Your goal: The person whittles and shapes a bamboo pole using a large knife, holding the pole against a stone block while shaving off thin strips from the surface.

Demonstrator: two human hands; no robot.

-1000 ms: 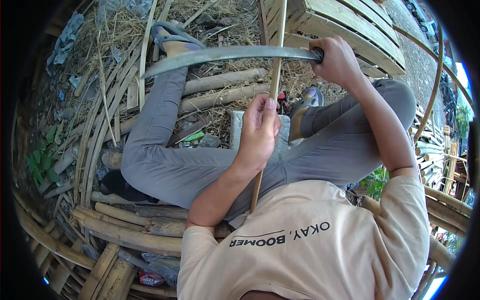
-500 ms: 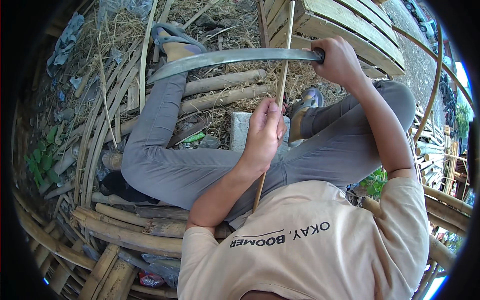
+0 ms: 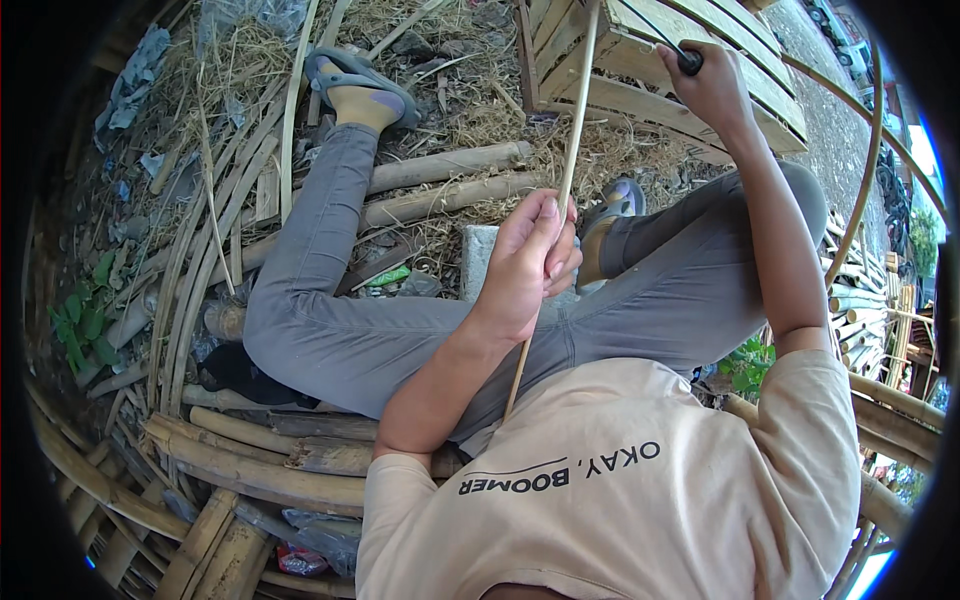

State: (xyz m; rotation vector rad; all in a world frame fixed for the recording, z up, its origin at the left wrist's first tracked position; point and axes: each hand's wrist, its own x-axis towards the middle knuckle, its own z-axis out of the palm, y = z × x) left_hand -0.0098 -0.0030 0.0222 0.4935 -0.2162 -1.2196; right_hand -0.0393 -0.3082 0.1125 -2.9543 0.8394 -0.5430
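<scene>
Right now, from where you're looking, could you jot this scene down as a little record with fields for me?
Left hand: the left hand is closed around a thin bamboo strip
Strip: slanting, its upper end beyond the picture, its lower part reaching the shirt hem
Right hand: the right hand grips a black-handled knife, raised beside the strip
Blade: seen as a thin dark line; no contact with the strip visible
Beyond the right hand: slatted wooden crate
Behind the left hand: pale block, partly hidden
Ground: bamboo poles, straw

Bamboo strip (image 3: 573, 140) left of knife (image 3: 689, 62)
</scene>
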